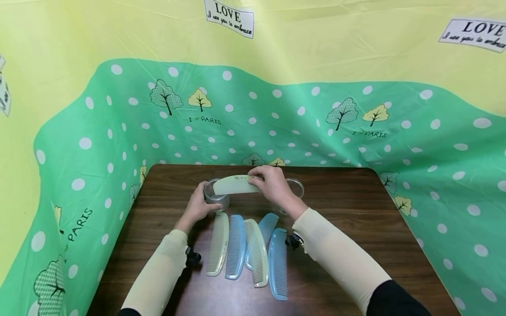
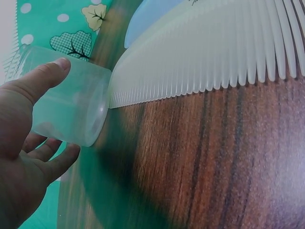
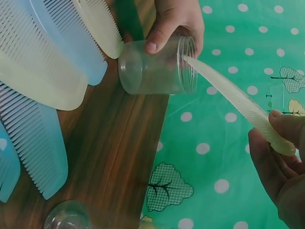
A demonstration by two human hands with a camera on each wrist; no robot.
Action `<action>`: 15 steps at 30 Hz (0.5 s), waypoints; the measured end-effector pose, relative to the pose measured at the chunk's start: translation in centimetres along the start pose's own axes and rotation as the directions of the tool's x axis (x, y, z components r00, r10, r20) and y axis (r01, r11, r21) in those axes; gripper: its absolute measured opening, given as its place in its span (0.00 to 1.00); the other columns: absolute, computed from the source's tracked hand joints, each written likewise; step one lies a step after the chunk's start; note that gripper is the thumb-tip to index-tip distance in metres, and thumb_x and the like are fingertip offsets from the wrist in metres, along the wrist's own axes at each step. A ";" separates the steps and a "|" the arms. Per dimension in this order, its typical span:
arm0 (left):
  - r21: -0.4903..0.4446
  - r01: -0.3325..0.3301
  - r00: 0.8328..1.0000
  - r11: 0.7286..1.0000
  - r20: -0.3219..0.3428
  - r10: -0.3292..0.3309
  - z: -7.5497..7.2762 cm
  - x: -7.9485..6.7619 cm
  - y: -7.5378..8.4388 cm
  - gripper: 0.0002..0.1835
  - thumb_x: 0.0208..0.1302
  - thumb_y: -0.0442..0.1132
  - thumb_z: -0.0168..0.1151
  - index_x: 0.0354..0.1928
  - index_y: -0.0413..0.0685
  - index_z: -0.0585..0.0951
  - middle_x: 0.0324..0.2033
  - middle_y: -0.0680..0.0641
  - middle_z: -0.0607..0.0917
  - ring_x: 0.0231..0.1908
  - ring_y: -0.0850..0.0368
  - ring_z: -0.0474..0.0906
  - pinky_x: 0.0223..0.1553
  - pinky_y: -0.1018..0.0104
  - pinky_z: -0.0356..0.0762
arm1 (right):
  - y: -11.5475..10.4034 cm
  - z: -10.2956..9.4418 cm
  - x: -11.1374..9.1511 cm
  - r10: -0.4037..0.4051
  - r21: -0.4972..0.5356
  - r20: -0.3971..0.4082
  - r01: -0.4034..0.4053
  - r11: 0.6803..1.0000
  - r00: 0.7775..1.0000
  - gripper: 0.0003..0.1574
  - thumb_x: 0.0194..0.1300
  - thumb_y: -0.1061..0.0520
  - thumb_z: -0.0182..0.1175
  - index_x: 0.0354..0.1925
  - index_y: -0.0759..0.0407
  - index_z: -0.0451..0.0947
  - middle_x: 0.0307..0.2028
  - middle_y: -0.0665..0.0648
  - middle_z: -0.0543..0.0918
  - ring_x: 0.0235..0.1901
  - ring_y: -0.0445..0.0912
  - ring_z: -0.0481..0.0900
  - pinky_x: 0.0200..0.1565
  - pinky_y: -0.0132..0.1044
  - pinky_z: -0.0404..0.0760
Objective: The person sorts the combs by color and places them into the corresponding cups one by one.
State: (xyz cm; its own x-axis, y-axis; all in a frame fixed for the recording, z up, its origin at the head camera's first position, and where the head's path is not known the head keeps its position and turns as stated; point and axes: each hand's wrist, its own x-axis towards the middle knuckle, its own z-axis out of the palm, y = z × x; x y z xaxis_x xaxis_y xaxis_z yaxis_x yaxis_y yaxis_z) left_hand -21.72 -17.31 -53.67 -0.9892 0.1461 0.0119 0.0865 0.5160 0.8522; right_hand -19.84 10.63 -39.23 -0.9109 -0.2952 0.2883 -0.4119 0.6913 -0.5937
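Note:
In the head view my left hand (image 1: 196, 205) holds a clear jar (image 1: 222, 202) near the back of the table, thumb on one side and fingers on the other. My right hand (image 1: 273, 183) pinches one end of a pale yellow comb (image 1: 234, 184). The comb's far tip reaches the mouth of the jar (image 3: 152, 71), as the right wrist view shows. Nearer the front lie several combs, among them a pale yellow comb (image 1: 218, 245), a blue comb (image 1: 236, 248), a second pale yellow comb (image 1: 257, 254) and another blue comb (image 1: 278, 265).
A second clear container (image 3: 69, 218) stands behind my right hand, partly hidden by it in the head view. The brown wooden table (image 1: 344, 245) meets a green and yellow printed cloth (image 1: 269, 118) at its back and sides.

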 end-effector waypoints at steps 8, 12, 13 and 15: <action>0.010 0.003 1.000 1.000 0.000 -0.003 0.0 -0.1 0.1 0.49 0.53 0.41 0.82 0.72 0.43 0.62 0.64 0.37 0.74 0.63 0.40 0.72 0.63 0.41 0.73 | -0.5 1.0 1.0 0.027 0.017 0.021 -0.027 0.999 0.999 0.10 0.67 0.53 0.70 0.47 0.53 0.89 0.44 0.51 0.91 0.43 0.45 0.87 0.44 0.42 0.86; 0.006 0.009 1.000 1.000 0.010 -0.009 -0.1 -0.1 0.2 0.50 0.53 0.41 0.82 0.73 0.43 0.61 0.65 0.37 0.73 0.63 0.40 0.72 0.64 0.42 0.72 | -0.6 1.6 1.4 0.032 0.027 0.032 -0.033 0.999 0.999 0.10 0.68 0.53 0.70 0.46 0.53 0.90 0.44 0.50 0.91 0.43 0.45 0.87 0.43 0.41 0.86; 0.004 0.011 1.000 1.000 0.010 -0.011 -0.1 -0.1 0.2 0.50 0.53 0.41 0.82 0.73 0.44 0.61 0.65 0.37 0.73 0.63 0.40 0.72 0.64 0.42 0.72 | -0.7 1.7 1.5 0.036 0.030 0.036 -0.037 0.999 0.999 0.10 0.68 0.53 0.70 0.46 0.54 0.90 0.44 0.50 0.91 0.43 0.45 0.87 0.43 0.41 0.86; -0.001 0.012 1.000 1.000 0.010 -0.012 -0.2 0.0 0.2 0.50 0.53 0.41 0.82 0.73 0.44 0.61 0.65 0.37 0.73 0.63 0.40 0.72 0.65 0.42 0.71 | -0.8 1.9 1.7 0.045 0.032 0.039 -0.046 0.998 0.998 0.10 0.68 0.53 0.70 0.45 0.54 0.90 0.43 0.50 0.91 0.42 0.45 0.86 0.42 0.41 0.86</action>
State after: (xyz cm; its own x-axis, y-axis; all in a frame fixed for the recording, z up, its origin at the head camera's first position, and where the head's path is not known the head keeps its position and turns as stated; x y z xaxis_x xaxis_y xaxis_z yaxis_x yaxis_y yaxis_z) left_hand -21.69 -17.35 -53.41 -0.9890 0.1480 -0.0034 0.0744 0.5168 0.8528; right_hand -21.14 8.36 -39.66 -0.9288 -0.2895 0.2314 -0.3698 0.6830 -0.6298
